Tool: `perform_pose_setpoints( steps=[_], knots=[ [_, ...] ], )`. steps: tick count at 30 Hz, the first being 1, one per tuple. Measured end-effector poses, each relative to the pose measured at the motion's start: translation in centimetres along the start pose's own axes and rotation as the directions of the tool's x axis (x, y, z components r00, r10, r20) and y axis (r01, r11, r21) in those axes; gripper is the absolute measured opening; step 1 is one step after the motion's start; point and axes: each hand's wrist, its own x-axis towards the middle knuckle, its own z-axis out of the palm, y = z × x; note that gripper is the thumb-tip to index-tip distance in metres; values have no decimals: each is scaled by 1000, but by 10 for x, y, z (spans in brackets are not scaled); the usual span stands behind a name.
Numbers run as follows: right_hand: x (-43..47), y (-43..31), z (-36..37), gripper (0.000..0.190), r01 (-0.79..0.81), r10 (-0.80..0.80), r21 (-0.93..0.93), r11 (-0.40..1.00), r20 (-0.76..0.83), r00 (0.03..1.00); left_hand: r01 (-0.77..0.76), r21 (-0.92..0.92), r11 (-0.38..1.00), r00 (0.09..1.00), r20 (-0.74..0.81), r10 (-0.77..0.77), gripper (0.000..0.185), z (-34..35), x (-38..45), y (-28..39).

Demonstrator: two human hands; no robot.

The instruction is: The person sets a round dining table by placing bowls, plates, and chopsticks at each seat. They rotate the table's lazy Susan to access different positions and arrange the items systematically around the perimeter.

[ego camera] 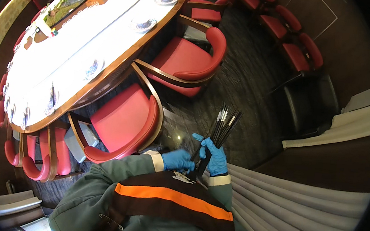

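A bundle of black chopsticks, several with silver or pale bands near their upper ends, stands out from my right hand, which is closed around it in a blue glove. My left hand, also in a blue glove, is beside the bundle's lower part at my apron. It is slightly blurred, with its fingers curled near a dark thin piece, and whether it grips that piece is unclear. The lower ends of the bundle are partly hidden by the hands and the dark apron.
A large round table with a wooden rim bears patterned bowls on plates. Red armchairs surround it. Red chairs and a black chair line the right wall. A pleated grey cloth hangs close at my right.
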Motion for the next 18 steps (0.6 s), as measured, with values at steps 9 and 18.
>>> perform_pose_setpoints(
  steps=[9,18],
  knots=[
    [102,-84,-31,24,262,-296,-170,950,-223,929,-164,-182,970,975,-181,131,33,-45,45,50],
    [235,-134,8,25,65,-97,-263,963,-109,989,-857,-348,380,378,-926,4,20,-317,55,46]
  ],
)
